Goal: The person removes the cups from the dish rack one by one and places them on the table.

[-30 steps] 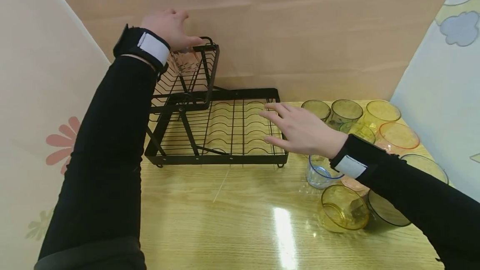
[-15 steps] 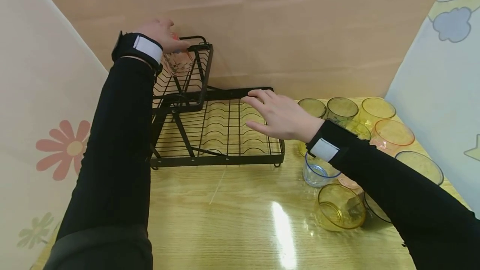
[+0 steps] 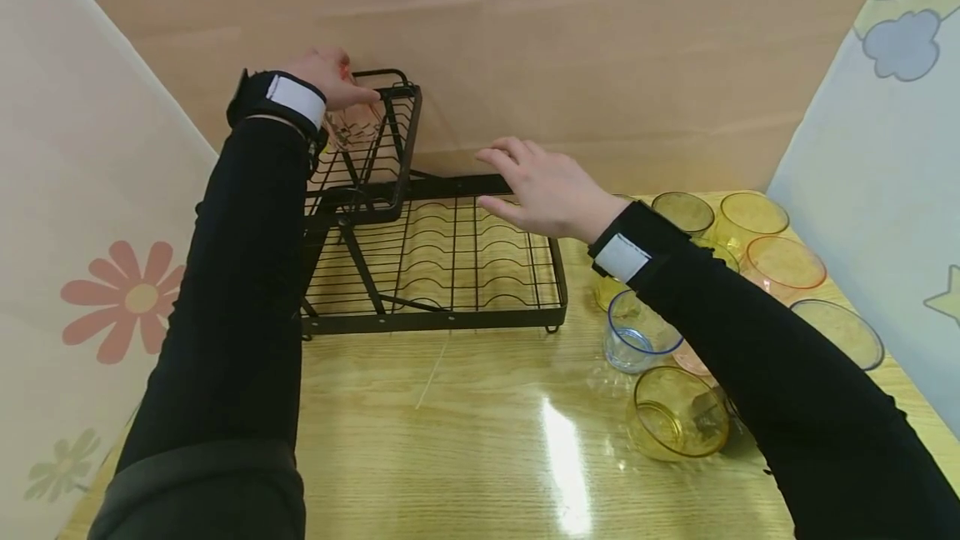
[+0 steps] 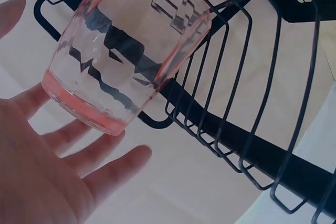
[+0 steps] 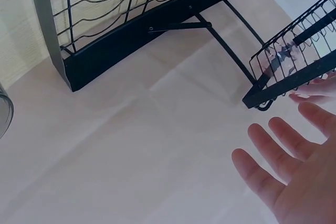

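Observation:
A clear pinkish glass (image 4: 131, 51) sits in the raised upper basket (image 3: 411, 144) of a black wire dish rack (image 3: 420, 322), its thick base towards my left hand. In the left wrist view my left hand (image 4: 63, 166) has its fingers spread beside and behind that base, with the thumb apart from the glass; whether the fingertips touch it I cannot tell. Seen from the head, the hand (image 3: 326, 82) hides part of the glass. My right hand (image 3: 551, 190) hovers above the back of the rack's lower tier, fingers loosely extended and holding nothing.
Several coloured glasses stand on the wooden table at the right, among them a yellow one (image 3: 678, 415), a blue-rimmed one (image 3: 641, 332) and an orange-rimmed one (image 3: 786, 262). My right sleeve (image 3: 750, 348) crosses over them. A paper-covered wall (image 3: 615, 65) rises behind the rack.
My right hand has risen and moved left, from the rack's right end to its back edge. My left hand has lowered slightly at the basket. The view has shifted a little.

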Demonstrator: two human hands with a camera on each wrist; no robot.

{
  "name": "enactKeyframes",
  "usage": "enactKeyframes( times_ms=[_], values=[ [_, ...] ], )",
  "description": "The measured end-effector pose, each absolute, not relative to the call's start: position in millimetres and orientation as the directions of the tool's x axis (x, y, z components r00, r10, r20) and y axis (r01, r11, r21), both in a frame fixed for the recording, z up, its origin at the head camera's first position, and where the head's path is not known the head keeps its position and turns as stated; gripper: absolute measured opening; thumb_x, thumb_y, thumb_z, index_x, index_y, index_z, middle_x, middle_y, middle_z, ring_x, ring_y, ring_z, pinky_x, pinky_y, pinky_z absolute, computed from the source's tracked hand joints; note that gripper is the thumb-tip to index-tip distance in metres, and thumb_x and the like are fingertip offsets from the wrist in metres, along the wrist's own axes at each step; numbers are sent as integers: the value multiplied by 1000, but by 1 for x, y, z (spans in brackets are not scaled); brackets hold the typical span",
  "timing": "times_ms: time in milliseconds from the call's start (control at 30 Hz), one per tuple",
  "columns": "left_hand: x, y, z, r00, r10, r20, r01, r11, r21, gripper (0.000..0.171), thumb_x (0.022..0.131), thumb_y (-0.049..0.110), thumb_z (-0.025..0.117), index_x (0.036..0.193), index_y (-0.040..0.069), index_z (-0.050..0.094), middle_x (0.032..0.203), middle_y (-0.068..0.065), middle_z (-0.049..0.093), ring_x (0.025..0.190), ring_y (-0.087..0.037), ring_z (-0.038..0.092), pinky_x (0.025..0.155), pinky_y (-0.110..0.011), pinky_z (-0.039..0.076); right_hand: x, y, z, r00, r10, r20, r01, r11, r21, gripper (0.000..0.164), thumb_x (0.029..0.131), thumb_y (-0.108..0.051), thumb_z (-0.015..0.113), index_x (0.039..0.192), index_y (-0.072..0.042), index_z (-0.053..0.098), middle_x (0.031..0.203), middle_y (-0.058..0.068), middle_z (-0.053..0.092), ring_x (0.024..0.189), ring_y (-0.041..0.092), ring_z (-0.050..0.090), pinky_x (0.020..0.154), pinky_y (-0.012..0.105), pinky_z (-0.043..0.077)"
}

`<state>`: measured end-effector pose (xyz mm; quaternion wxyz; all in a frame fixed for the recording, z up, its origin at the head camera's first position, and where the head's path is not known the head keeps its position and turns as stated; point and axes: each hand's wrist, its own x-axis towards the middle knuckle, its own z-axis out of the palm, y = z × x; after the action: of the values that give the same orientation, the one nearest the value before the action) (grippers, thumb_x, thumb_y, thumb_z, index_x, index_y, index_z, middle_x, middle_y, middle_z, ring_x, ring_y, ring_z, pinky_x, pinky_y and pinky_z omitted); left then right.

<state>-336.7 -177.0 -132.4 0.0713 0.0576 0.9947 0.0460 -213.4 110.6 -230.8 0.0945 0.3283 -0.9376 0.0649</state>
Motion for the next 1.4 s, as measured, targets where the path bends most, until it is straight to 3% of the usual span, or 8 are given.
enactKeyframes(
  times_ms=[133,267,400,500,667,900,1133,1400],
  values=[
    [-341,-181,-135,-986,118,-116,106,989,107,78,94,55,46,147,0,29,147,-31,24,134,-46,24,101,-58,31,-217,110,-232,-775,-598,204,-621,781,-69,66,100,-51,45,150,-10,34,146,17,36,127,34,44,95,49,44],
    [-344,-185,-139,-980,145,-133,126,981,148,66,92,53,53,124,-4,42,129,-27,41,112,-42,43,87,-50,41,-218,108,-234,-777,-595,207,-620,781,-78,65,99,-51,45,149,-10,36,146,16,37,126,34,45,93,48,46],
    [-345,-188,-142,-974,173,-149,143,971,193,49,91,47,59,98,2,40,106,-15,46,89,-30,44,71,-38,39,-219,106,-236,-774,-596,215,-622,779,-81,65,99,-50,46,149,-9,37,145,15,38,124,33,47,89,47,47],
    [-339,-188,-142,-976,187,-114,165,970,179,44,92,42,62,92,4,39,101,-14,46,85,-29,44,68,-36,37,-220,104,-236,-774,-596,211,-622,779,-79,64,99,-50,46,149,-10,36,146,15,38,124,33,47,89,47,47],
    [-326,-186,-139,-973,211,-93,194,967,166,41,93,35,61,94,1,39,110,-22,48,92,-36,45,73,-42,37,-222,104,-234,-781,-593,199,-616,784,-79,64,100,-50,45,149,-11,35,146,15,37,127,32,44,90,48,47],
    [-342,-195,-139,-970,236,-65,223,963,154,54,90,36,64,118,-5,41,110,-24,46,101,-41,45,81,-51,38,-225,102,-220,-774,-595,216,-620,782,-64,64,100,-52,43,149,-11,35,147,15,36,130,32,41,88,50,47],
    [-337,-198,-118,-976,217,-27,211,967,144,53,90,34,65,119,-5,43,107,-24,48,89,-38,49,72,-47,41,-225,96,-203,-749,-612,254,-641,767,-41,63,100,-50,43,148,-9,36,144,17,38,129,32,43,88,50,48],
    [-325,-202,-91,-979,203,5,203,978,43,63,92,42,61,127,-6,40,111,-26,44,97,-41,43,72,-47,38,-224,93,-196,-726,-630,274,-658,753,-12,63,100,-49,44,148,-8,37,145,17,38,128,32,43,85,49,50]
  ],
)
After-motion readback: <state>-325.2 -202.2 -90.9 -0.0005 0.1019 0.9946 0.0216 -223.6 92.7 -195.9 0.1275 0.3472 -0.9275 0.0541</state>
